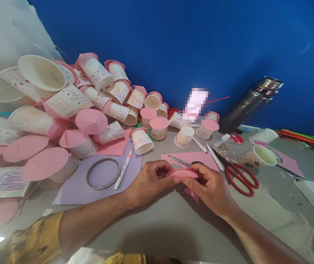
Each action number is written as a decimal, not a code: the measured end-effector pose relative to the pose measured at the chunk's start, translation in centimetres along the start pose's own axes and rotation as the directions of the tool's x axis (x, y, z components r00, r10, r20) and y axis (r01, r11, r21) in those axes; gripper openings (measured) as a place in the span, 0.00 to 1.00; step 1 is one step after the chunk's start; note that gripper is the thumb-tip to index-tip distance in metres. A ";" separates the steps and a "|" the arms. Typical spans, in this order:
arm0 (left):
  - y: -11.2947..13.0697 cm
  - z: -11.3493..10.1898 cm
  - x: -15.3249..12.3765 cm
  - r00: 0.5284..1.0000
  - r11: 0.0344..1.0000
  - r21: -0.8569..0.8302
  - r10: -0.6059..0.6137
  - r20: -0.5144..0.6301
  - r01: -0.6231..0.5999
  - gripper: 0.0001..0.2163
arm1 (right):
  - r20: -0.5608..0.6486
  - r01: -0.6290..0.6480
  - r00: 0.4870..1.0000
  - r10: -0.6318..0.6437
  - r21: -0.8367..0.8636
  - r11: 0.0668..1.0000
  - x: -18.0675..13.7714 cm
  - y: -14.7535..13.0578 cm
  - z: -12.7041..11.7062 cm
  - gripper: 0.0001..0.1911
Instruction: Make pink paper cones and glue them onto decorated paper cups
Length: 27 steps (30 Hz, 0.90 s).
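Observation:
Between my two hands a piece of pink paper (183,173) is held up just above the table, its upper edge curved. My left hand (154,179) pinches its left end between thumb and fingers. At the right end, my right hand (209,185) grips it the same way. Below my right hand lies a pink paper scrap (192,196) with pointed corners. Just beyond my fingers, small scissors (180,160) rest on a pink sheet (212,159). Large red-handled scissors (241,178) lie to the right of my right hand.
A big heap of decorated paper cups (96,71) with pink paper tops fills the left side. A tape roll (103,174) and a marker (123,170) lie on a lilac sheet (74,190). A dark flask (249,104) leans at the back right, near a patterned cup (252,157).

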<state>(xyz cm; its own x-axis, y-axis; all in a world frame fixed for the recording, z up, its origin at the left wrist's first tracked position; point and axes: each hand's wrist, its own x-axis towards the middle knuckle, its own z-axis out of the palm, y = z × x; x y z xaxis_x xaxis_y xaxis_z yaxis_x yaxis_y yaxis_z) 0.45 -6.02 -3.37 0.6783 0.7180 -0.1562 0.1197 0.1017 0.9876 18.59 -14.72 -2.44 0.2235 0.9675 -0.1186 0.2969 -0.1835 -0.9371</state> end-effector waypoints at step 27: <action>-0.2 -0.1 0.4 0.978 0.969 -0.127 -0.211 0.007 0.210 0.14 | -0.001 0.025 1.000 -0.025 -0.078 0.997 0.2 -0.4 -0.3 0.12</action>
<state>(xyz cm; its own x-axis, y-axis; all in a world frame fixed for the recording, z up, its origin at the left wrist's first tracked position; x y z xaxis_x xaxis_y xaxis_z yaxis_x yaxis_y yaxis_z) 0.61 -5.68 -3.62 0.6427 0.6758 -0.3609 0.1662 0.3368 0.9268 18.78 -14.46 -2.02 0.2168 0.9716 -0.0949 0.3741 -0.1725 -0.9112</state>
